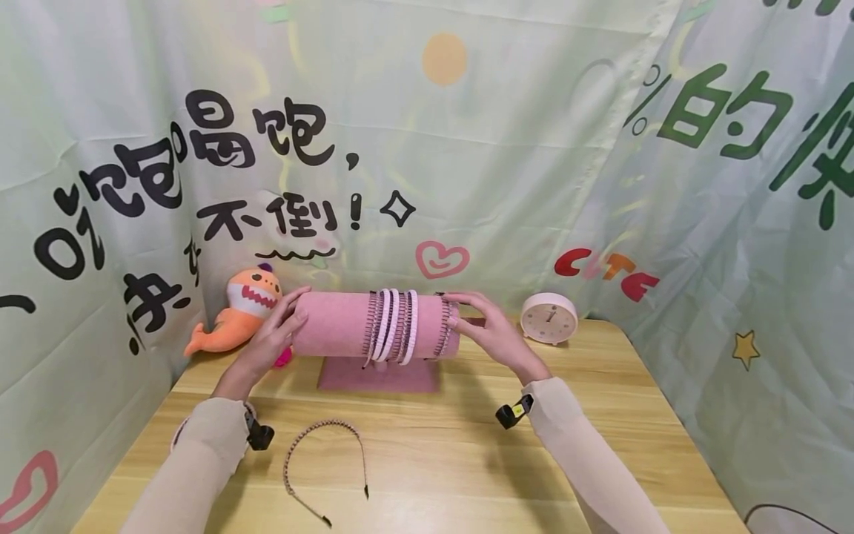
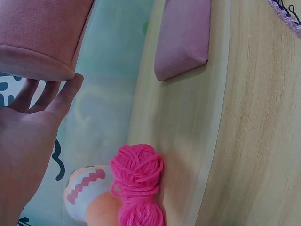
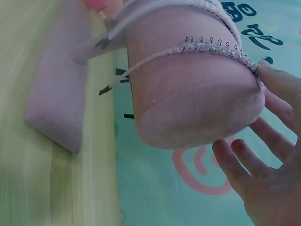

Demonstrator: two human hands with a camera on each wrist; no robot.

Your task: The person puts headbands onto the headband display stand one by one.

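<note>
A pink padded cylinder [image 1: 331,324] on a stand with a flat pink base [image 1: 380,377] lies between my two hands. Several white and dark toothed headbands [image 1: 395,326] circle its middle, and a sparkly beaded headband [image 3: 211,47] circles it near the right end. My left hand [image 1: 275,337] touches the left end with its fingers extended. My right hand [image 1: 492,331] is at the other end, thumb against the beaded headband, its other fingers spread around the cylinder's edge. Closer to me, a thin beaded headband [image 1: 288,460] lies on the wooden table, its ends toward me.
Behind my left hand sit an orange plush toy [image 1: 230,326] and a bundle of bright pink yarn [image 2: 138,172]. A round white clock [image 1: 548,319] stands at the back right of the table [image 1: 434,467]. Printed curtains [image 1: 507,148] hang around the table's back and sides.
</note>
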